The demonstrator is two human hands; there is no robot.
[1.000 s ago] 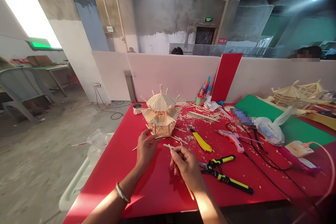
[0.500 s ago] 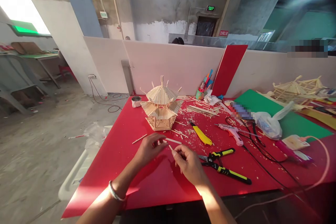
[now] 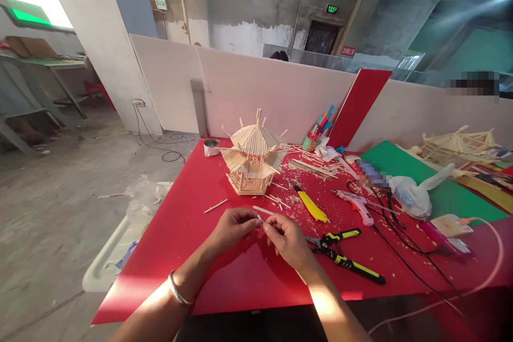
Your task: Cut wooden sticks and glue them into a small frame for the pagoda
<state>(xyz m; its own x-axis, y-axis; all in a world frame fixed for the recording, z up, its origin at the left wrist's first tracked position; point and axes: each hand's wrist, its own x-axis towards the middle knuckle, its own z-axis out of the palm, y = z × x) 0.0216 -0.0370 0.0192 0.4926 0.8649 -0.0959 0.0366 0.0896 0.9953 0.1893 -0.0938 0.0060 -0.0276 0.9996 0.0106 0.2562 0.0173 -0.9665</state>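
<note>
My right hand (image 3: 285, 238) is closed on a thin wooden stick (image 3: 259, 217), whose tip pokes out between the fingertips. My left hand (image 3: 236, 227) pinches at that same tip, so the two hands meet above the red table (image 3: 176, 246). Just beyond them stands a wooden pavilion model (image 3: 256, 163) with two tiers of stick roofs and an open, posted base. A pale flat strip (image 3: 263, 210) lies on the table right behind my fingers, and a loose stick (image 3: 215, 206) rests to its left.
Right of my hands lie a yellow utility knife (image 3: 310, 204), wire-stripper pliers (image 3: 344, 256) and a pink glue gun (image 3: 355, 206) with its cord. Cut sticks (image 3: 316, 163) and shavings litter the back. A small tin (image 3: 211, 148) stands at the left; a plastic bag (image 3: 412, 197) sits farther right.
My left hand has come away from the pavilion model and moved right to meet the stick tip at my right hand. The pale flat strip now lies on the table. The view has tilted down.
</note>
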